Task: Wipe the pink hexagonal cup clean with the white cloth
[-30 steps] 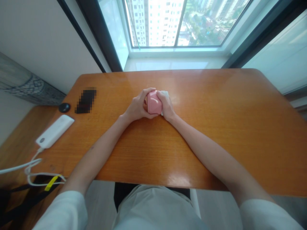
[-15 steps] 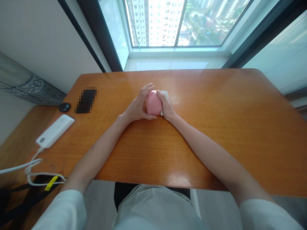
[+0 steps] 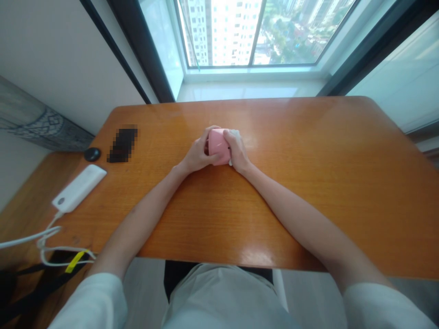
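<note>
From where I stand, both hands are closed on the pink piece (image 3: 216,142), which sits right between them over the middle of the bench (image 3: 302,173). The left hand (image 3: 199,153) wraps its left side, thumb along the near edge, fingers going round the far one. The right hand (image 3: 239,153) grips its right side, thumb laid on the pink face; a white bit (image 3: 235,133) pokes out just past that hand, and I can't tell whether it is joined to the pink. Nor can I tell whether the piece touches the wood. Well left of the hands lies a dark pixelated thing (image 3: 122,145), with a black puck (image 3: 92,154) beyond it. Nearer the person's left elbow is a white power bank (image 3: 79,188), a white cable (image 3: 50,249) running from its end.
</note>
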The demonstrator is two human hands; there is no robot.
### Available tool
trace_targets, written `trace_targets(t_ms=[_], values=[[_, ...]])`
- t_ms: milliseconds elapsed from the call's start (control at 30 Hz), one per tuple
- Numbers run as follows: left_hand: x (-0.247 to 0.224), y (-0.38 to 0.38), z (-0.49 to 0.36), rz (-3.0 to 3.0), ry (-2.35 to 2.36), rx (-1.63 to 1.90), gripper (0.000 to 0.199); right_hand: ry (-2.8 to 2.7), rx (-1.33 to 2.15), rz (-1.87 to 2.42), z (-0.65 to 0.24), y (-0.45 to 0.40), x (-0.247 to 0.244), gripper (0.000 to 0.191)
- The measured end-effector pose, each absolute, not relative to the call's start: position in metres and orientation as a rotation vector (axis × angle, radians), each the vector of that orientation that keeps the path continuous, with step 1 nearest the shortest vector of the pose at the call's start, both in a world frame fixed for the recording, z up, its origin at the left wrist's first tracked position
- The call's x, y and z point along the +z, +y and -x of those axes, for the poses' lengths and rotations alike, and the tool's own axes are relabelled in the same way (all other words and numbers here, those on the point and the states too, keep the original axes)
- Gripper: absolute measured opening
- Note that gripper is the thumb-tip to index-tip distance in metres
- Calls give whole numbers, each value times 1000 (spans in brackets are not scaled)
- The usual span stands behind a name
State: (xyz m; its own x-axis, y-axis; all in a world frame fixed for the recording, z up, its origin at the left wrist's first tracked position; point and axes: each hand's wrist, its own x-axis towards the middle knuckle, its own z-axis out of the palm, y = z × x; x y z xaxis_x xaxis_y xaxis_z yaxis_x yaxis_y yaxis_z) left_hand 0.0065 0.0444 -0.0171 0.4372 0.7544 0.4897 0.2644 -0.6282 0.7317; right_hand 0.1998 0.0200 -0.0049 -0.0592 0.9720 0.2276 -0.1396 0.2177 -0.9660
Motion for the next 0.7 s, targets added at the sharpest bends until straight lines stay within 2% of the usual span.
trace_targets(t_ms=[67,267,367,500,700], values=[[-22,47,-7,-2052,840,1098,99,-1255,1116,920,-200,17,-1,66],[-28,50,-7,-2152,721,1189,107,-1233,1083,930,-200,18,1,63],[-27,53,-3,-2361,643,1282,120,-1233,1114,915,-200,21,0,64],[-24,56,3,-2616,616,1193,137,-1211,1110,948,-200,23,1,68],[-21,53,2,-2604,676,1222,126,-1212,1110,944,-200,22,4,69]])
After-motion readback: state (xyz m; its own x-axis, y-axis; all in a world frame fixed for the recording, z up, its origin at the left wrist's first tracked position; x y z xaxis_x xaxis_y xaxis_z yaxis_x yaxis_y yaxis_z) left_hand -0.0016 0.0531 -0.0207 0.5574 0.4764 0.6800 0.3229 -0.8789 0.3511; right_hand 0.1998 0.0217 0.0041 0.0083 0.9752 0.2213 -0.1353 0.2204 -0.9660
